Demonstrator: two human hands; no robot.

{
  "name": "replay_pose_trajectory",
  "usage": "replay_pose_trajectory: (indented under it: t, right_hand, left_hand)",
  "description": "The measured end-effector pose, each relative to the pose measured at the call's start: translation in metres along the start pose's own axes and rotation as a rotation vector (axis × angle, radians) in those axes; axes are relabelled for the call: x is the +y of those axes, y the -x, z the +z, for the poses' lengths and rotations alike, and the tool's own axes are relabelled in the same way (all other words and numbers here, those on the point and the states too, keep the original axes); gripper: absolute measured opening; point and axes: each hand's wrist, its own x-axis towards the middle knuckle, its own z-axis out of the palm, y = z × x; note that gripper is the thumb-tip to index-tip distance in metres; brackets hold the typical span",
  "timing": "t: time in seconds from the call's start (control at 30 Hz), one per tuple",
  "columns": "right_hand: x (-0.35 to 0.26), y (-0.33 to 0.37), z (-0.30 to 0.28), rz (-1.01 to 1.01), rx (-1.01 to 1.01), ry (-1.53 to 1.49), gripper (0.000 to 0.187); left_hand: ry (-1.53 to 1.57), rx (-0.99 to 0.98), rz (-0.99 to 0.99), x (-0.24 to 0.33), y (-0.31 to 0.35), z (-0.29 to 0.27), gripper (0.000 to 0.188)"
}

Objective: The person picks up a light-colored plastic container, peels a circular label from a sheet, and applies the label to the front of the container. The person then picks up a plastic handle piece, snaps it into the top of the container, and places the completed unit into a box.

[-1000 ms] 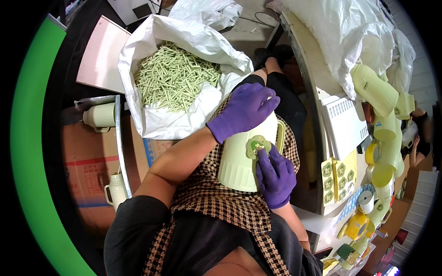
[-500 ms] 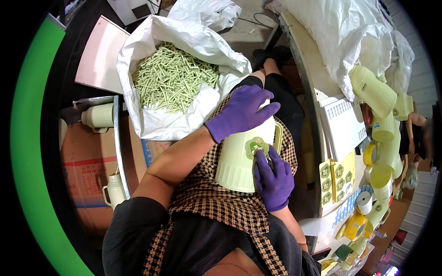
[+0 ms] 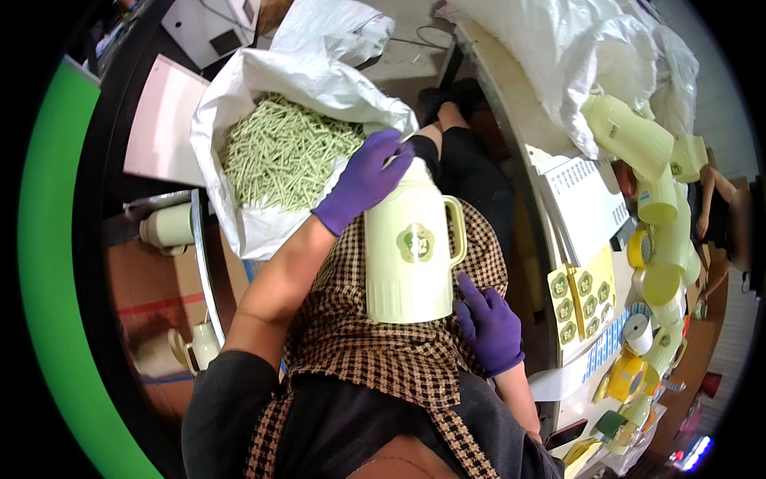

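A pale green flask casing (image 3: 407,287) with a ribbed base and a side handle (image 3: 457,231) rests on my lap, its neck pointing away from me. A darker green flower-shaped sticker (image 3: 416,243) is on its front. My left hand (image 3: 367,180), in a purple glove, holds the casing at its neck with thumb and fingers; part of the grip is hidden. My right hand (image 3: 491,331), gloved alike, is just right of the casing's lower part, below the handle. Its index finger is stretched out and its fingers are apart, with nothing in them.
A white sack (image 3: 215,132) of thin pale green sticks (image 3: 287,152) stands ahead left. On the right-hand table are sticker sheets (image 3: 586,299), a white notebook (image 3: 582,207), tape rolls (image 3: 626,378) and several green casings (image 3: 634,140). A carton (image 3: 159,279) with more flasks lies left. Another person (image 3: 714,199) is far right.
My right hand has come off the sticker and moved right and down. My left hand has shifted left at the neck. The casing has turned, so its sticker faces up and its handle shows fully.
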Motion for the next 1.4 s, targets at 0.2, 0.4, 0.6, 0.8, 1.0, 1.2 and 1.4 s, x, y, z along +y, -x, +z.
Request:
replay_pose_trajectory:
  t: [0.2, 0.4, 0.6, 0.8, 1.0, 1.2, 1.4]
  right_hand:
    - [0.043, 0.002, -0.033, 0.112, 0.411, -0.059, 0.045]
    - [0.127, -0.024, -0.082, 0.258, 0.665, 0.181, 0.021]
    - [0.220, -0.060, -0.108, 0.417, 0.618, 0.285, 0.022]
    - [0.287, -0.022, -0.118, 0.478, 0.626, 0.264, 0.022]
    - [0.301, -0.054, -0.093, 0.540, 0.558, 0.211, 0.025]
    - [0.302, -0.061, -0.100, 0.672, 0.518, 0.300, 0.027]
    - [0.345, -0.076, -0.113, 0.618, 0.301, 0.292, 0.030]
  left_hand:
    - [-0.323, -0.202, -0.079, 0.061, -0.019, -0.008, 0.028]
    - [-1.001, -0.424, 0.302, 0.067, -0.065, 0.080, 0.017]
    - [-1.005, -0.713, -0.228, 0.037, -0.070, 0.155, 0.024]
    - [-0.605, -0.379, 0.592, 0.133, -0.091, 0.165, 0.015]
    - [-0.357, -0.700, 0.856, 0.159, -0.083, 0.262, 0.046]
    - [-0.198, -0.946, 0.763, 0.153, -0.105, 0.271, 0.034]
    - [-0.164, -0.797, 0.889, 0.137, -0.101, 0.276, 0.023]
